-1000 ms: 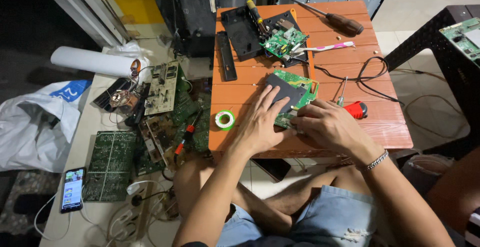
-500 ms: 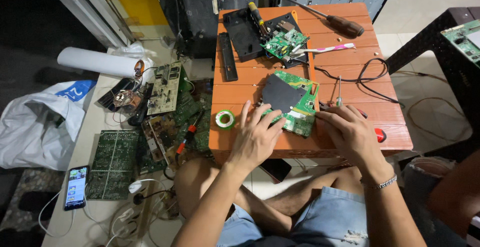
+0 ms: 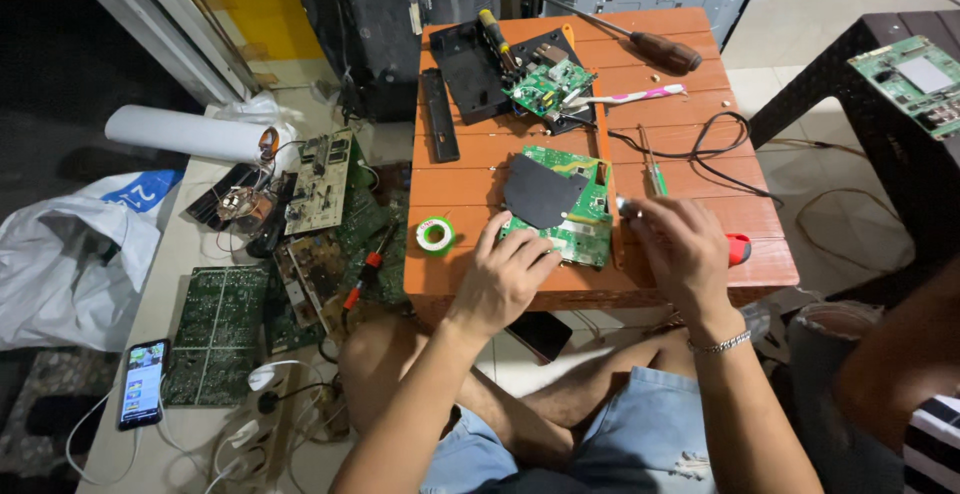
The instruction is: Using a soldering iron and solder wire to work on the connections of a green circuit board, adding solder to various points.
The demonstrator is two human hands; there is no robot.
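A phone [image 3: 143, 384] with a lit, colourful screen lies on the floor at lower left. A white bag [image 3: 70, 254] with a blue label [image 3: 143, 190] sits above it.

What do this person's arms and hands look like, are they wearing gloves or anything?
No gloves or sleeves: both forearms are bare. The left hand wears nothing. The right hand has a thin silver chain bracelet at the wrist. No rings that I can make out.

Matt orange wooden slat table [image 3: 470, 169], glossy green circuit board [image 3: 585, 219], matt black sheet [image 3: 540, 192].
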